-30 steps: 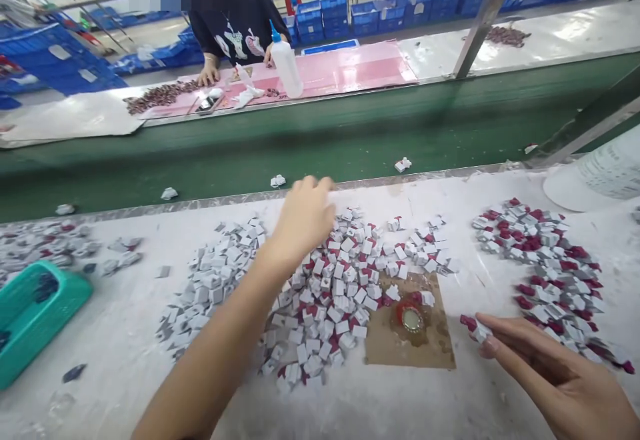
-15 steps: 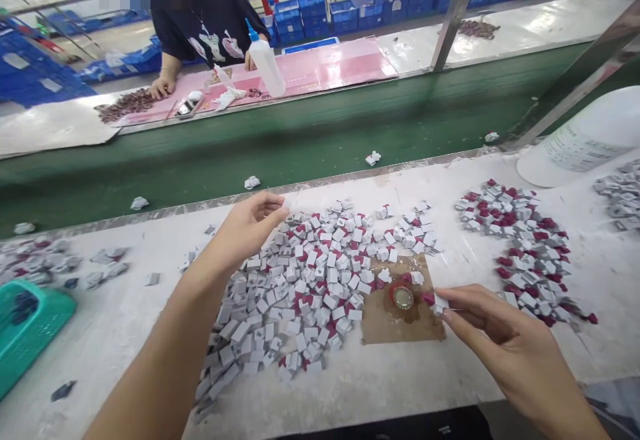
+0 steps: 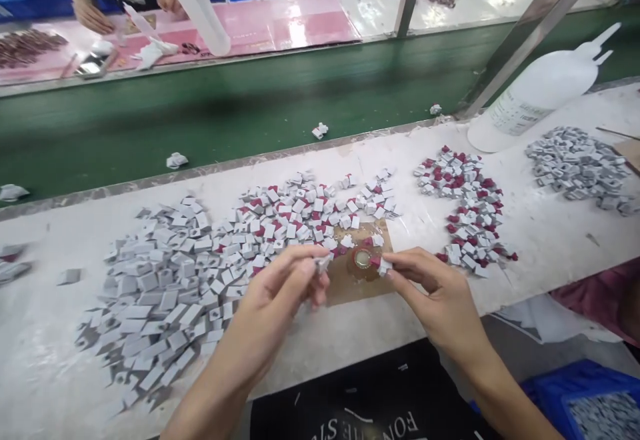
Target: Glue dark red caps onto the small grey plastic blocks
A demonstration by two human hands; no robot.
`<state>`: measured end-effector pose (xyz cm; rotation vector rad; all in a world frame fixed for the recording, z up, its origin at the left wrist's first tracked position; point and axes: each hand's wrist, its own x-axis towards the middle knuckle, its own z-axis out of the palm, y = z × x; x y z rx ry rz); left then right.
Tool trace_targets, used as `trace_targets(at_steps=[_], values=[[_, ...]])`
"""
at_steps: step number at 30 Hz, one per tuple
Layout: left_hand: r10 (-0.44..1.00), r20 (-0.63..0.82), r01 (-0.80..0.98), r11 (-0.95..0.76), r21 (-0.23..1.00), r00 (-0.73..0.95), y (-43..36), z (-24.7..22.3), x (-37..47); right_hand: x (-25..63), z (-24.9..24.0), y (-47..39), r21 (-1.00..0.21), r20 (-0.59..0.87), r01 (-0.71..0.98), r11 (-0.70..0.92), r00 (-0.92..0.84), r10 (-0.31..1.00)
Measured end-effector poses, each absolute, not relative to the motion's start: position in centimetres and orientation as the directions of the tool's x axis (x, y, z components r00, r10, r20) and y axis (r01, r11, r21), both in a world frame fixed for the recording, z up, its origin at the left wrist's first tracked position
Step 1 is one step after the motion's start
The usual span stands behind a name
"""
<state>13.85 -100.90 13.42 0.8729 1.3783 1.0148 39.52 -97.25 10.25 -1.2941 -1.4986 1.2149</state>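
My left hand (image 3: 287, 287) pinches a small grey piece (image 3: 321, 264) over the near left part of a brown card (image 3: 345, 287). Opposite it, my right hand (image 3: 435, 293) holds a grey and dark red piece (image 3: 384, 265) between thumb and fingertips. Between the hands, a small round cap (image 3: 362, 258) with a reddish rim sits on the card. A large pile of grey pieces (image 3: 165, 280) spreads to the left, merging with grey and dark red ones (image 3: 300, 207) behind the card. More two-coloured pieces (image 3: 463, 207) form a curved heap at right.
A large white bottle (image 3: 530, 93) stands at the back right beside a grey heap (image 3: 575, 163). Behind the table runs a green belt (image 3: 250, 107) with scattered pieces. Across it, a person's hands (image 3: 93, 13) rest near a pink mat (image 3: 310, 20). A blue crate (image 3: 550, 393) is at lower right.
My left hand has come from the back of the pile to beside the card, now with a grey piece. My right hand still holds its piece near the cap. The view has shifted right and down.
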Motion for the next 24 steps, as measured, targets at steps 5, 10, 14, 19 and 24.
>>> trace_targets(at_steps=[5,10,14,19,24], values=[[0.987,-0.150,0.361,0.164,0.918,-0.065,-104.1,11.9,16.2,39.2,10.0,-97.4,-0.960,0.032,0.267,0.085,-0.198,0.980],[0.982,-0.042,0.521,-0.062,0.851,0.185,-106.6,9.2,17.8,39.1,9.8,-97.5,-0.933,0.080,0.326,0.152,-0.225,0.971],[0.984,0.055,0.592,-0.147,0.792,0.171,-108.1,7.6,18.3,38.9,9.5,-97.6,-0.901,0.174,0.354,0.252,-0.239,0.955],[0.991,0.065,0.410,-0.108,0.906,0.118,-107.6,8.3,18.3,38.9,9.6,-97.7,-0.927,0.174,0.296,0.229,-0.203,0.964],[0.982,-0.163,-0.040,0.160,0.986,-0.097,-104.4,10.5,19.0,39.6,10.0,-97.7,-0.999,-0.033,-0.008,-0.035,-0.189,0.982]])
